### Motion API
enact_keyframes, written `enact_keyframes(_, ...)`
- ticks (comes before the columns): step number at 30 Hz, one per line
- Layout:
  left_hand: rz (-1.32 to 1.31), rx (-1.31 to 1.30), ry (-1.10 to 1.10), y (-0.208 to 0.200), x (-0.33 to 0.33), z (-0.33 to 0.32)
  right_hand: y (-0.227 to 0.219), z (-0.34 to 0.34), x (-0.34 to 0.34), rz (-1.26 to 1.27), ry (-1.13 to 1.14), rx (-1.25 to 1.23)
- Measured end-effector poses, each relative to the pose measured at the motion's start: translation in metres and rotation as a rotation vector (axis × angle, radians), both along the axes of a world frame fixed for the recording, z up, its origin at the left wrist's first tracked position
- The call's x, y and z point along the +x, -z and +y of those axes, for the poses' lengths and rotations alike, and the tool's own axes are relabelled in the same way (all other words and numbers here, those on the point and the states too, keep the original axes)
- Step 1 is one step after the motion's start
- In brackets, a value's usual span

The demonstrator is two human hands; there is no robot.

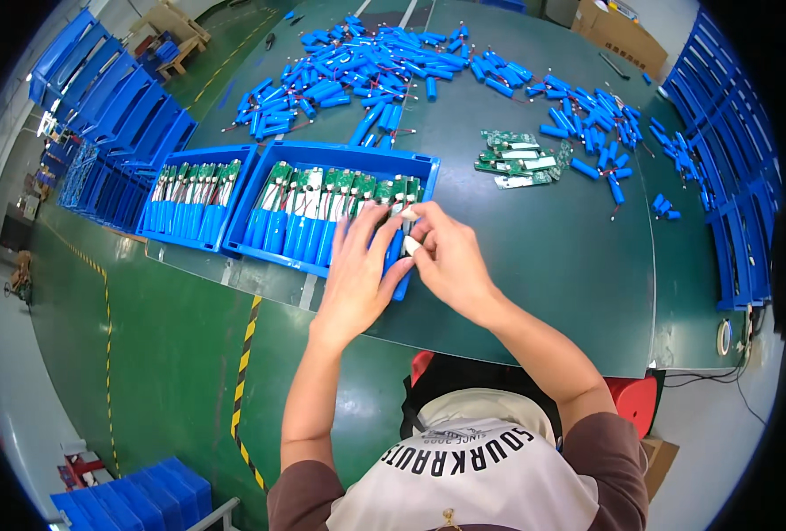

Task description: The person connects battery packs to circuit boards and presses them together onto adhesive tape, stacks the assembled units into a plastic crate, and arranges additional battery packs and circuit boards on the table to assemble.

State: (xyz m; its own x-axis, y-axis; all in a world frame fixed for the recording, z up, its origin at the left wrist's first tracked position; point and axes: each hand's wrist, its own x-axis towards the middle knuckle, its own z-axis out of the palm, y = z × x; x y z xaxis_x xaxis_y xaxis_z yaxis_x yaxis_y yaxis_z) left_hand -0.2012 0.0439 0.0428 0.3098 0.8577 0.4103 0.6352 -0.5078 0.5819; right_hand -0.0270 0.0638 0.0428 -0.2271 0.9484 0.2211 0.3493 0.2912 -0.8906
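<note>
While hands (355, 273) (452, 261) curl over plastic bin (340, 157) | cyl. cells (275, 233), flat PCBs (279, 174) | grip: can't tell

My right hand (450, 257) has room rightward over the green tabletop (543, 257); my left hand (357, 274) blocks leftward, loose circuit boards (521, 161) ahead and right

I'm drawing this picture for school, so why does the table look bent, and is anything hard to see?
In the head view, the near edge of the table curves because a fisheye picture bends straight lines, and the corners go black; also in the head view, the left hand and right hand look fairly clear, but details between them are too small to tell.
</note>
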Motion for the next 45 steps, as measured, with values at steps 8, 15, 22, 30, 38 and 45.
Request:
enact_keyframes(8,0.423,-0.01,0.061,-0.014,-0.01,0.002,0.012,0.005,0.016,0.183,-0.122,-0.025)
enact_keyframes(15,0.428,-0.048,0.017,-0.02,0.0,-0.008,0.037,0.047,0.129,-0.109,0.367,0.227)
enact_keyframes(22,-0.083,0.232,0.119,0.011,0.073,-0.059,0.054,0.099,0.351,-0.481,0.902,0.582)
enact_keyframes(30,-0.106,0.126,0.289,0.023,0.182,-0.02,0.097,0.072,0.569,-0.542,1.014,0.412)
enact_keyframes(38,0.241,0.151,0.215,0.031,0.373,0.139,0.082,0.074,0.422,-0.515,0.571,0.339)
enact_keyframes(45,0.376,-0.22,-0.093,0.046,0.43,0.251,0.075,0.07,0.4,-0.555,0.564,0.309)
